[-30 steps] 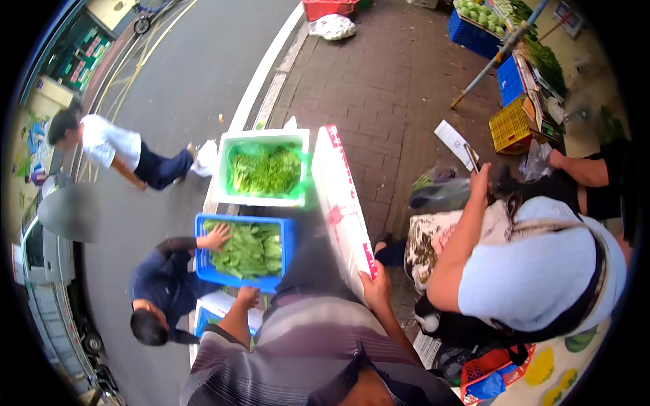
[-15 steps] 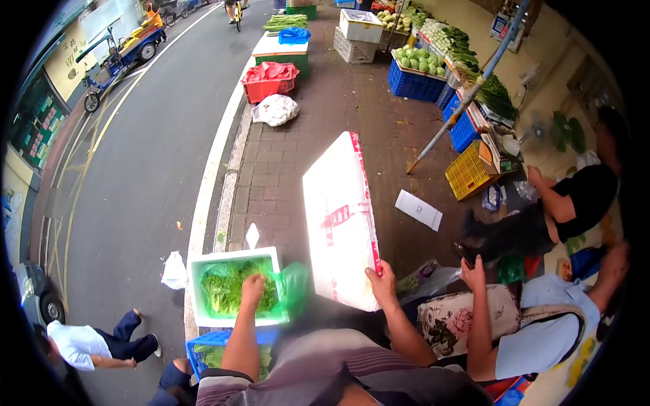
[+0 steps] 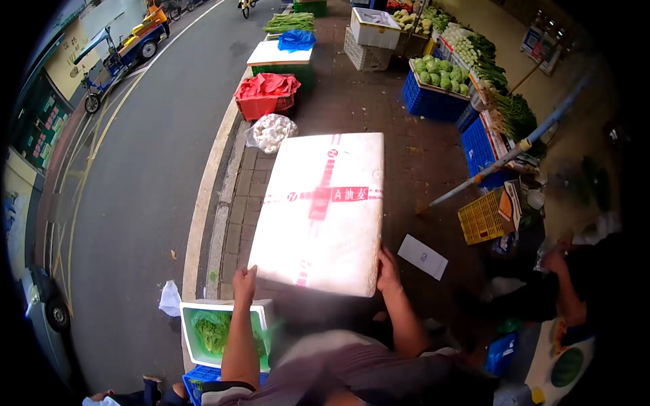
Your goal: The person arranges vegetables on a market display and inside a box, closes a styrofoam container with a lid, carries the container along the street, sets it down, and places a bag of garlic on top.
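A large white foam lid [image 3: 298,233] with red printed tape crossed over it is held out before me, its broad face up. My left hand [image 3: 244,284] grips its near left corner, and my right hand [image 3: 388,269] clasps its near right edge. Below my left forearm stands a white foam box [image 3: 189,338], uncovered, with leafy green lettuce [image 3: 215,333] inside a green plastic bag. My left arm hides part of that box. Whether the white piece is a lid or a whole box cannot be told for sure.
Under the foam box is a blue crate [image 3: 202,374]. Ahead lie a bag of garlic [image 3: 272,132] and a red crate [image 3: 256,107]. On the right, a slanted pole [image 3: 504,160], a yellow crate [image 3: 481,218] and cabbages [image 3: 440,73] line the walkway. A person's hand [image 3: 559,260] shows at far right.
My left hand has left the lettuce and taken the white piece's left corner. That piece has turned from tilted on edge to facing up. The person with the floral bag is no longer seen.
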`<state>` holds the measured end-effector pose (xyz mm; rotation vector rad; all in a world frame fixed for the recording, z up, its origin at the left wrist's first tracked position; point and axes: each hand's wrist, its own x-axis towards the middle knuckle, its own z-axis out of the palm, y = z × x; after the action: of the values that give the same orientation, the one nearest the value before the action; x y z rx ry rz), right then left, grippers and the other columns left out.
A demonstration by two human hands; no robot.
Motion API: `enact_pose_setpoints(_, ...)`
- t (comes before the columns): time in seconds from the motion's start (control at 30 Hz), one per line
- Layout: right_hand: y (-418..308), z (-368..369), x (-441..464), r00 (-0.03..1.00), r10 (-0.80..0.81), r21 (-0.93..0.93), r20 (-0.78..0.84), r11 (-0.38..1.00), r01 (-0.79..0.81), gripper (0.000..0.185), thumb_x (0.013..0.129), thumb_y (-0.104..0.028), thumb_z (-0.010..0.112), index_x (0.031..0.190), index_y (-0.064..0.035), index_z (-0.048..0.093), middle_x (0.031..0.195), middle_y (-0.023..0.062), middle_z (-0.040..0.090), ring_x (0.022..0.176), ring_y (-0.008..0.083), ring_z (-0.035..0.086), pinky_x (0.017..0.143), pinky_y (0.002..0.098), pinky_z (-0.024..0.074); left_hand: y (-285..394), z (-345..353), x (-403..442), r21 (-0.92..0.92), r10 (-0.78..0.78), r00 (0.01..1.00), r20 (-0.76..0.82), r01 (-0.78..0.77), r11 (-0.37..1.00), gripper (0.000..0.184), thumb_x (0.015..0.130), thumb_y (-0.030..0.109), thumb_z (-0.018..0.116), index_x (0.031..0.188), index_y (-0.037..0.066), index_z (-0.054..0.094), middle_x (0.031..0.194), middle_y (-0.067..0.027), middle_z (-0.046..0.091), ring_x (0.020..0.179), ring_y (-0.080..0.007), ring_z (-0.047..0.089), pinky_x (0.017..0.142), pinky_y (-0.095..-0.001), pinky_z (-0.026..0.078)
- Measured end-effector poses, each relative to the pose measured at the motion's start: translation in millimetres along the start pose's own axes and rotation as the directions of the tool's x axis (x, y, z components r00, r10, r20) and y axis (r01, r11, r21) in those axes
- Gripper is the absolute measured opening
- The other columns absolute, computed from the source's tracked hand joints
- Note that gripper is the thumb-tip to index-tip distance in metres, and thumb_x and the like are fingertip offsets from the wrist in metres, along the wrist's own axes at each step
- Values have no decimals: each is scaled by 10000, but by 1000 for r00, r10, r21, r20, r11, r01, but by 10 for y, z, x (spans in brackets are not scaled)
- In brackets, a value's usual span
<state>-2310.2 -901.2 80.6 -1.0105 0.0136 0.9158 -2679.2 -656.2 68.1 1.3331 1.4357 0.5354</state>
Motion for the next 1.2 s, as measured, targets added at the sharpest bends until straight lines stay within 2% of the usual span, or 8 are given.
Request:
enact_pose_setpoints(0.03,-223,-10,167,999,51,26,9,998,-51,441,971,-214,619,1373,-44,554,1232,81,668,1101,223,641,963,369,520,6,93,260,12,68,993,-96,-67,998,643,902,332,723,1302,-139,542,1195,-244,652,1105,-287,626,949,-369,480)
enact_pose_setpoints(0.13,-665,-54,824,993,114,107,15,988,-115,375,968,-264,624,1281,-59,615,1177,89,689,1073,239,650,929,399,539,618,388,869,-11,157,974,-167,-161,987,593,959,329,674,1364,-74,513,1206,-134,647,1035,-187,609,903,-298,476)
enact_pose_setpoints(0.33,-1347,8,1835,979,183,115,-91,978,-172,392,964,-299,627,1256,-37,628,1174,89,678,1057,246,641,930,391,528,1783,1221,1573,-371,36,953,300,82,925,476,945,287,692,1278,-44,617,1141,-72,682,969,-125,625,852,-289,501)
enact_pose_setpoints(0.4,-1218,-561,2432,960,153,27,-236,988,-151,400,977,-298,610,1257,-13,621,1193,104,665,1064,245,638,905,397,535,1976,1690,1881,-391,79,966,246,24,920,431,940,262,701,1247,-36,641,1051,-59,709,893,-120,639,802,-289,511)
enact_pose_setpoints(0.67,-2421,-613,3652,910,-177,-474,-375,880,-24,431,1029,-325,519,1284,18,572,1204,145,647,1079,267,642,878,426,537,3610,3435,3295,-192,151,904,401,-78,978,394,922,209,710,1216,-48,651,1031,-77,720,879,-134,656,783,-284,527)
enact_pose_setpoints(0.8,-2936,-444,4359,882,-70,-282,-466,957,-73,441,1045,-341,503,1259,37,576,1157,158,662,1023,266,662,831,427,559,4723,4163,3869,-247,239,843,482,-131,960,381,919,193,710,1201,-54,642,1014,-106,724,883,-139,664,781,-291,532)
enact_pose_setpoints(0.83,-3048,-362,4578,857,-118,-347,-502,935,-75,453,1048,-359,503,1257,35,578,1142,163,665,1005,264,667,847,401,557,5011,4299,4010,-184,195,811,551,-110,977,543,909,268,726,1305,-74,581,1134,-138,688,987,-172,642,884,-307,510)
enact_pose_setpoints(1.2,-4854,-259,8502,893,-210,-525,-399,850,-34,464,978,-334,623,1232,51,576,1077,151,667,914,233,649,798,367,526,6830,6437,6033,-285,264,890,372,-161,945,555,934,239,705,1352,-78,527,1162,-111,672,1015,-146,622,896,-280,497)
